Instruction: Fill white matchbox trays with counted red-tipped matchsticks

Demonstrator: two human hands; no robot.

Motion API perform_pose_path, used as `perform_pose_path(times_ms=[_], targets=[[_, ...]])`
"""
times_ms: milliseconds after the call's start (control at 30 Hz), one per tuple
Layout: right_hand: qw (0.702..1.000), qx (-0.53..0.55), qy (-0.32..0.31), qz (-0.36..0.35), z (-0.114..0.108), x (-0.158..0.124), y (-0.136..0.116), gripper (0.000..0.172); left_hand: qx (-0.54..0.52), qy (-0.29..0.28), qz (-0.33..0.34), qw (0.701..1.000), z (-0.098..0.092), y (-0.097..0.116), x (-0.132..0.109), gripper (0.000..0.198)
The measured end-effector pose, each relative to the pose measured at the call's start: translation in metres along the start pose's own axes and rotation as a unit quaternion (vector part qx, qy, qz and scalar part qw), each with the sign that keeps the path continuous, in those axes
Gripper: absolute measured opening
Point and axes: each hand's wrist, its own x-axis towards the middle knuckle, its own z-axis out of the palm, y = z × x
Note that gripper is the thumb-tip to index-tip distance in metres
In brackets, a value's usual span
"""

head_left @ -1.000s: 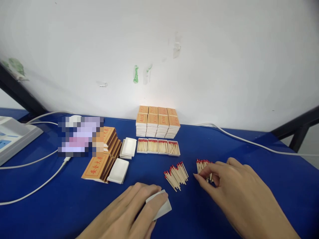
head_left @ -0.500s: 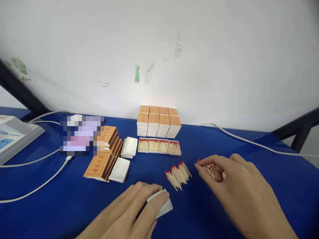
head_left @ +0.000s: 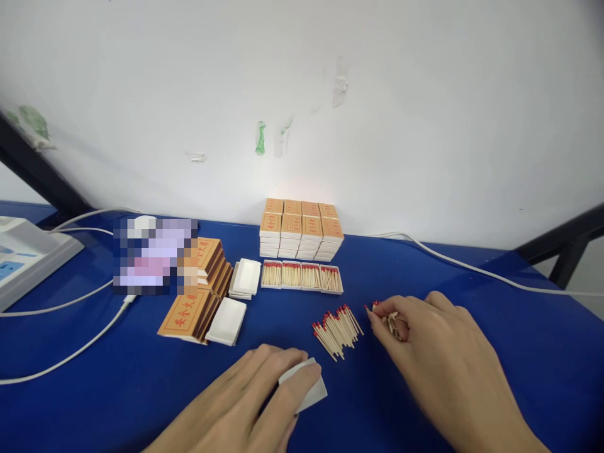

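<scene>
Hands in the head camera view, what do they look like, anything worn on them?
Both are bare human hands with slender fingers. The left hand and the right hand show no glove, ring, watch or bracelet, and no sleeve or cable is visible. I see no clear markings; some fingers are partly hidden.

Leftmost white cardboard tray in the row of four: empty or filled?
Filled: red-tipped wooden matches lie side by side in the white cardboard tray, heads toward its far edge.

Half-hidden white tray (head_left: 313, 396); pixel-blurred patch (head_left: 155, 255)
</scene>
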Motion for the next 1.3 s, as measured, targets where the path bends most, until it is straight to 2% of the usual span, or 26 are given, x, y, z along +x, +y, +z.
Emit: perform_pose_path(times_ms=[167, 233, 333, 467, 600, 867, 1133, 1300], targets=[[0.989, 0.097, -0.067, 0.086, -0.001, 0.005, -0.012, 0.03, 0.004, -0.003, -0.007, 1.0, 0.0, -0.001, 0.002, 0.05], [0.986, 0.111, -0.07, 0.101, -0.004, 0.006, -0.013, 0.03, 0.001, 0.002, -0.01, 1.0, 0.002, -0.003, 0.001, 0.05], [0.993, 0.074, -0.027, 0.086, -0.009, 0.006, -0.009, 0.034, 0.008, -0.008, -0.005, 1.0, 0.004, -0.003, -0.001, 0.049], [0.999, -0.021, 0.013, 0.029, -0.008, 0.004, -0.002, 0.035, 0.018, -0.01, -0.001, 1.0, 0.005, -0.003, -0.005, 0.048], [0.999, -0.044, 0.003, 0.001, -0.002, 0.001, 0.0, 0.03, 0.02, -0.012, 0.001, 1.0, 0.006, -0.003, -0.006, 0.05], [0.999, 0.026, -0.024, 0.027, 0.0, 0.003, -0.003, 0.029, 0.007, -0.015, -0.004, 1.0, 0.004, -0.003, -0.006, 0.051], [0.996, -0.084, 0.001, 0.016, 0.002, 0.007, -0.009, 0.035, -0.001, -0.016, -0.001, 1.0, 0.004, -0.004, -0.005, 0.054], [0.995, -0.099, 0.006, 0.007, 0.004, 0.005, -0.01, 0.033, -0.012, -0.011, -0.007, 1.0, 0.002, -0.003, 0.0, 0.052]])
